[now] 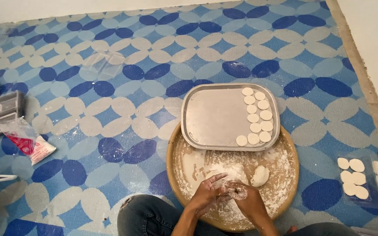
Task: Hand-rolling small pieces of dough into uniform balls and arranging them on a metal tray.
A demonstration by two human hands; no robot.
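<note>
Both hands meet low over the round tray (pixel 281 192). The left hand (pixel 207 192) lies with fingers spread and curled over the right hand (pixel 241 194), which is cupped around a small bit of dough (pixel 234 189), floury and mostly hidden between the palms. I judge this to be the shaping step: a piece pressed or rolled between the hands. A bigger dough lump (pixel 260 175) sits just beside the right hand on the floured tray. Beyond, a metal tray (pixel 215 118) rests on the round tray's far rim, holding two rows of flat white discs (pixel 256 116) along its right side. A finished piece would want a free spot there. More discs (pixel 353 177) lie on clear plastic at right, cut off by the edge. At far left, a bag (pixel 27 142) and grey containers (pixel 5 111) are hard to make out.
</note>
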